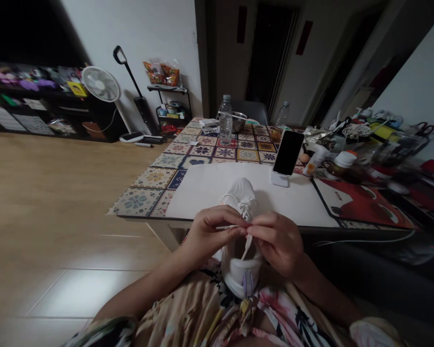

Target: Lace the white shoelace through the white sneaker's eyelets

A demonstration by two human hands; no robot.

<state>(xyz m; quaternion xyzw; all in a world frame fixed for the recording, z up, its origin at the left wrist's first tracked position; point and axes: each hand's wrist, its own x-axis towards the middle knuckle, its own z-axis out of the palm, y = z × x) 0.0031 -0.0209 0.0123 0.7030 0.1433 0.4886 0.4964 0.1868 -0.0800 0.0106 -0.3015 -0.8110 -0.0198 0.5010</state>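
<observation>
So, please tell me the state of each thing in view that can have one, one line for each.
Left hand, pinching lace
Right hand, pinching lace
Shoe, white, laced, toe pointing away
Lace, end hanging down
Phone, upright on stand, screen dark
Water bottle, upright, capped
Fan, standing, running or not unclear

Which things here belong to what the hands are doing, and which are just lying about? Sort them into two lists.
In use: white shoe; white lace; left hand; right hand.

Lying about: phone on a white stand; plastic water bottle; metal bowl; egg; electric fan.
</observation>
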